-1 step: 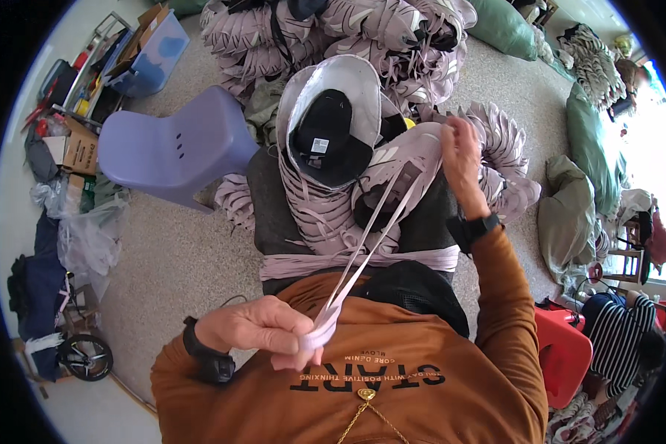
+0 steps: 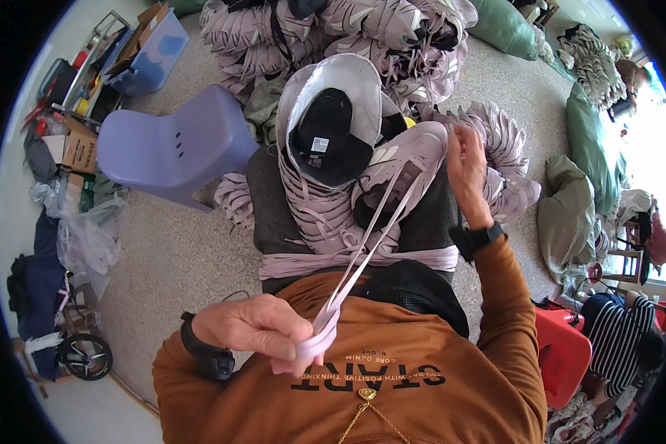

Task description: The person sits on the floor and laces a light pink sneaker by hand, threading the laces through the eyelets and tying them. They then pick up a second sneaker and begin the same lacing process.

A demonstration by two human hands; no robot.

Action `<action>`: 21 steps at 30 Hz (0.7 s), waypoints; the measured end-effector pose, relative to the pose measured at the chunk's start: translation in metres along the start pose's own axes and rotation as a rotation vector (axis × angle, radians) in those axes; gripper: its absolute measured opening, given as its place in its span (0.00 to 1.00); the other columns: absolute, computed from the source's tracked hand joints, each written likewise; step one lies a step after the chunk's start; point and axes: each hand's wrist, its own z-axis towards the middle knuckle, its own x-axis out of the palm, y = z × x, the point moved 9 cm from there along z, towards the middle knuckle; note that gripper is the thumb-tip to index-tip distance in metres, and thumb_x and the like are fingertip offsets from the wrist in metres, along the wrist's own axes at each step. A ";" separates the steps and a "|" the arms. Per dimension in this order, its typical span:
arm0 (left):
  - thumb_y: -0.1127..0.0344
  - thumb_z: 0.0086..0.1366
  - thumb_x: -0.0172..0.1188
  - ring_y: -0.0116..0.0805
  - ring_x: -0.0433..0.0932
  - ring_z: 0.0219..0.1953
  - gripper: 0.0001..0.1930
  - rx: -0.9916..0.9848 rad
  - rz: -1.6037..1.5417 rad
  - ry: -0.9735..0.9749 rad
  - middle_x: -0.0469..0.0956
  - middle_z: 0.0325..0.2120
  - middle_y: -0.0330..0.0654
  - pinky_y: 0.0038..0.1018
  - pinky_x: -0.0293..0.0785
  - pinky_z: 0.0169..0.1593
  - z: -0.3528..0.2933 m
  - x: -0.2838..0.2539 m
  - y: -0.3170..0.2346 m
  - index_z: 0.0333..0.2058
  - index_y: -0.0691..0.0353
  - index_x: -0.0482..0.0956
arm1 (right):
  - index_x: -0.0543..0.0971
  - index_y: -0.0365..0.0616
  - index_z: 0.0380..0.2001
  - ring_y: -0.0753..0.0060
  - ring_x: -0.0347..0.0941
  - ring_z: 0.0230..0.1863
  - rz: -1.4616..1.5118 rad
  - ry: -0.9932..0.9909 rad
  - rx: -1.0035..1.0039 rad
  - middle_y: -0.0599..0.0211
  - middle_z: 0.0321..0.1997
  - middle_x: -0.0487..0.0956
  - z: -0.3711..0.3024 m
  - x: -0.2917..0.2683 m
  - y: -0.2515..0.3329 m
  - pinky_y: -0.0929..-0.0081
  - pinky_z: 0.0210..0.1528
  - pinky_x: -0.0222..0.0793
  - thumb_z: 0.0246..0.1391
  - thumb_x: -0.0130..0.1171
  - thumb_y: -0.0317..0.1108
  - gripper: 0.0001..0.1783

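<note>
My left hand (image 2: 255,329) is closed around a folded bundle of pale pink shoelaces (image 2: 325,329) in front of my chest. From there two taut strands run up to a pale pink shoe upper (image 2: 411,166) lying on my lap area. Just right of the upper's toe is my right hand (image 2: 468,169), fingers loosely bent, apart from it and with nothing visible in them. Left of that upper stands a row of nested shoe uppers (image 2: 314,211), the end one showing its white and black lining (image 2: 337,137). A pink strap of laces (image 2: 296,265) crosses the dark cloth below.
Stacks of bundled pink uppers (image 2: 348,26) lie beyond, another bundle (image 2: 510,163) at right. A lavender chair (image 2: 170,144) stands left, a blue bin (image 2: 152,55) behind it. Green sacks (image 2: 596,148) and a red stool (image 2: 562,355) are at right.
My right hand has come off the toe of the shoe upper and moved slightly right and down. My left hand still grips the laces, almost unmoved.
</note>
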 end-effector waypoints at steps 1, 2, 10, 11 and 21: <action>0.65 0.75 0.51 0.39 0.74 0.23 0.14 0.062 0.089 0.113 0.77 0.23 0.45 0.48 0.72 0.51 0.010 0.007 -0.019 0.36 0.69 0.80 | 0.76 0.37 0.42 0.65 0.72 0.29 0.006 0.066 0.086 0.61 0.31 0.76 -0.016 -0.009 0.000 0.67 0.35 0.71 0.62 0.58 0.30 0.09; 0.66 0.74 0.52 0.42 0.75 0.25 0.13 0.149 0.086 0.189 0.77 0.24 0.46 0.51 0.71 0.52 0.017 0.013 -0.033 0.36 0.70 0.80 | 0.76 0.37 0.42 0.69 0.71 0.29 0.023 0.132 0.173 0.62 0.30 0.75 -0.034 -0.015 0.001 0.69 0.34 0.70 0.62 0.57 0.27 0.07; 0.73 0.70 0.53 0.48 0.76 0.27 0.09 0.344 0.012 0.540 0.78 0.26 0.53 0.62 0.68 0.53 0.060 0.052 -0.080 0.35 0.70 0.81 | 0.72 0.37 0.52 0.62 0.75 0.41 0.094 0.431 0.265 0.56 0.48 0.74 -0.072 0.012 0.037 0.70 0.38 0.75 0.54 0.68 0.34 0.25; 0.73 0.70 0.53 0.48 0.76 0.27 0.09 0.347 0.008 0.532 0.78 0.26 0.53 0.62 0.68 0.53 0.063 0.053 -0.082 0.35 0.70 0.81 | 0.73 0.37 0.52 0.63 0.75 0.40 0.094 0.419 0.264 0.56 0.46 0.75 -0.073 0.011 0.034 0.71 0.38 0.75 0.55 0.67 0.33 0.24; 0.70 0.72 0.51 0.49 0.75 0.24 0.13 0.276 -0.131 0.637 0.74 0.22 0.51 0.63 0.68 0.52 0.086 0.053 -0.074 0.30 0.70 0.79 | 0.73 0.35 0.58 0.76 0.77 0.38 0.712 0.832 0.542 0.65 0.40 0.81 -0.104 0.034 0.049 0.76 0.43 0.75 0.68 0.52 0.30 0.18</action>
